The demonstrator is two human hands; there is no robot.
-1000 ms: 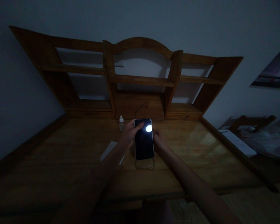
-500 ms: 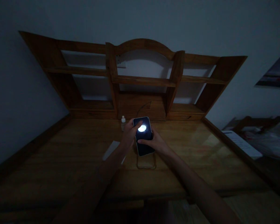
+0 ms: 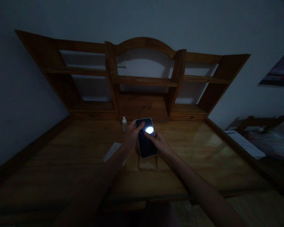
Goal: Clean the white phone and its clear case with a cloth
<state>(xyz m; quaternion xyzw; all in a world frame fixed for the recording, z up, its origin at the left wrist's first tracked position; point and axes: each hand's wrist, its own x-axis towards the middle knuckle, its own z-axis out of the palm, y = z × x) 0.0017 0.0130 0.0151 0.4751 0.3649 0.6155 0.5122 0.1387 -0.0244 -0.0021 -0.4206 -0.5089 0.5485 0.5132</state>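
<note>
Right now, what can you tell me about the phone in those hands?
The phone is a dark slab with rounded corners and a thin pale rim, screen up and black, with a bright oval glare near its top. It is held just above the wooden desk, tilted slightly. The left hand grips its left edge, thumb on the top corner; the right hand lies on the right side, a fingertip on the glass. A clear case lies beneath its lower end.

A black phone (image 3: 146, 140) shows a white glare spot, over a brown wooden desk (image 3: 191, 157) and a small whitish bottle (image 3: 124, 124).
</note>
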